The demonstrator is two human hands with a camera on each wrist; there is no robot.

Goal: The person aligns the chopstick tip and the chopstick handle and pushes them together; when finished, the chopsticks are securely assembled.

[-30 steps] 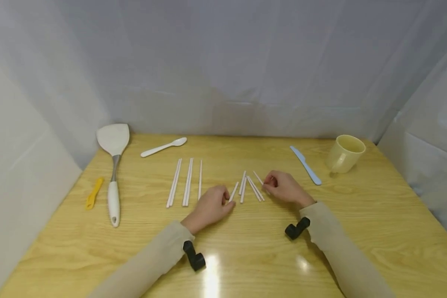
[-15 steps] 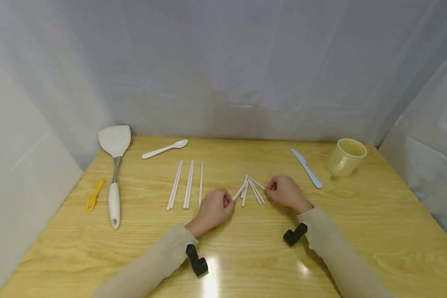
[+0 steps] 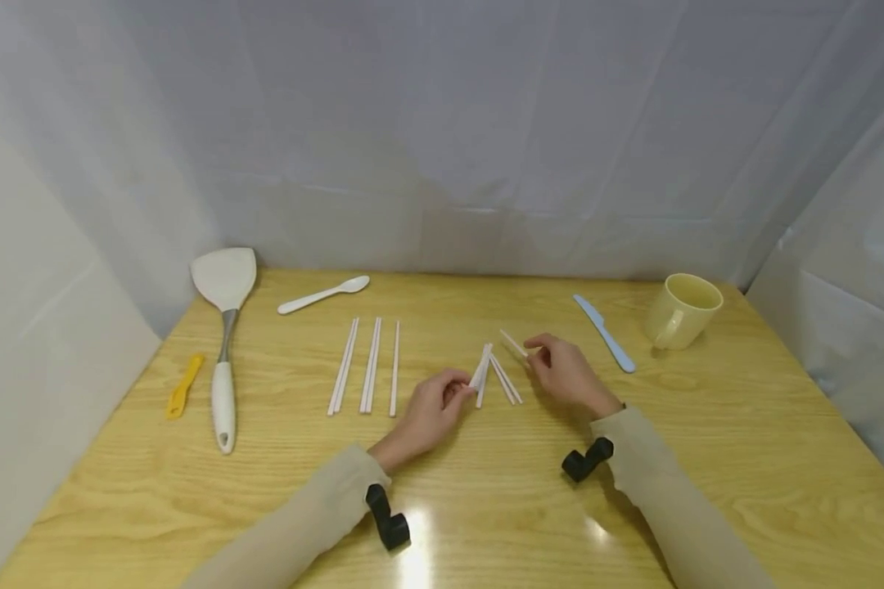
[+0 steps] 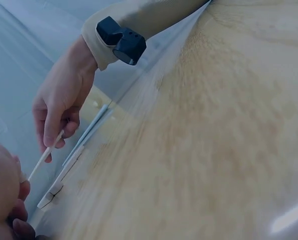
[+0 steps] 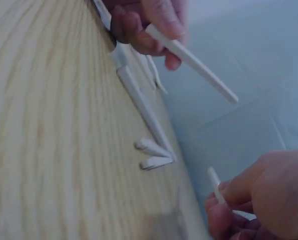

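In the head view my left hand [image 3: 435, 405] pinches a short white stick [image 3: 479, 372] between thumb and fingers. The right wrist view shows this stick raised off the table, its far end free. My right hand [image 3: 563, 368] pinches a second short white stick [image 3: 513, 342], which slants up and left from the fingertips. Between the hands, two short white sticks [image 3: 506, 379] lie side by side on the table, slanting. Another white stick [image 3: 483, 391] lies just left of them, partly overlapped by the one in my left hand. The upper ends come together in a point.
Two pairs of long white chopsticks [image 3: 371, 368] and a single chopstick [image 3: 394, 372] lie left of my left hand. Farther left are a spatula [image 3: 224, 401], a yellow tool [image 3: 185, 386] and a white spoon [image 3: 324, 296]. A blue knife [image 3: 604, 331] and a yellow mug [image 3: 678, 319] sit right.
My left hand has lifted its stick and carried it right, over the sticks in the middle. The right hand's stick swung toward their upper ends, then moved up and away again.
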